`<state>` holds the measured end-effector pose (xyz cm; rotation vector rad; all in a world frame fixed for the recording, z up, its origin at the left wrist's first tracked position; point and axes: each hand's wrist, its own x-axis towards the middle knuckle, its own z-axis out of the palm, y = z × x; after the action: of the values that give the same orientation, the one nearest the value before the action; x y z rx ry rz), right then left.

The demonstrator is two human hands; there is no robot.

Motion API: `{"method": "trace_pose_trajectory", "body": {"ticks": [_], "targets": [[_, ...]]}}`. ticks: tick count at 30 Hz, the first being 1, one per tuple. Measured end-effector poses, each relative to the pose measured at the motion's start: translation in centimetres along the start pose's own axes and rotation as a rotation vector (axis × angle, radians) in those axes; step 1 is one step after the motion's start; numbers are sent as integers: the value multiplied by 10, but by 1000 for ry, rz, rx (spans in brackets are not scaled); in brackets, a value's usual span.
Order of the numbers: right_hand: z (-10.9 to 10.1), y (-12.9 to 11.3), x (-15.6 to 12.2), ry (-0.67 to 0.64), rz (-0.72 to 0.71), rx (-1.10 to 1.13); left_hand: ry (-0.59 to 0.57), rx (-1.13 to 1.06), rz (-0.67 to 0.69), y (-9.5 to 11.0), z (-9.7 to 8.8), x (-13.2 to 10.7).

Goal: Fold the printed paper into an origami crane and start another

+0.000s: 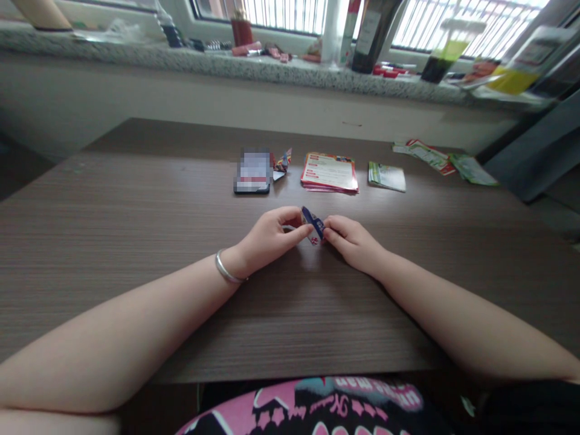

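Between my two hands is a small piece of folded paper (pixel 313 223), dark blue on one part and white with red print on another. My left hand (pixel 281 232) pinches its left side with thumb and fingers, and a silver bangle circles that wrist. From the right, my right hand (pixel 351 238) grips the other end with thumb and fingertips. The fingers cover part of the paper. Beyond the hands, a folded colourful paper shape (pixel 283 164) stands beside a phone (pixel 252 172) with a blurred screen.
A stack of printed cards (pixel 330 172) lies past my hands, with a smaller green-and-white stack (pixel 386 176) to its right. Green and red papers (pixel 430 156) spread at the table's far right. Bottles and small items crowd the granite windowsill (pixel 272 69) behind the table.
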<state>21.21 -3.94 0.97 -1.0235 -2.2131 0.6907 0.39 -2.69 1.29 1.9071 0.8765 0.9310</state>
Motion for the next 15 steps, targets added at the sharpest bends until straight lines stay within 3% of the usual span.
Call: {"method": "trace_pose_trajectory", "body": {"ticks": [5, 9, 11, 15], "targets": [[0, 5, 1, -58, 39, 41, -46, -257, -52, 4, 3, -2], [1, 10, 0, -72, 54, 116, -167, -445, -68, 3, 4, -2], [1, 12, 0, -80, 79, 148, -205, -472, -61, 1, 4, -2], [0, 11, 1, -102, 99, 145, -174, -379, -43, -1, 5, -1]]}}
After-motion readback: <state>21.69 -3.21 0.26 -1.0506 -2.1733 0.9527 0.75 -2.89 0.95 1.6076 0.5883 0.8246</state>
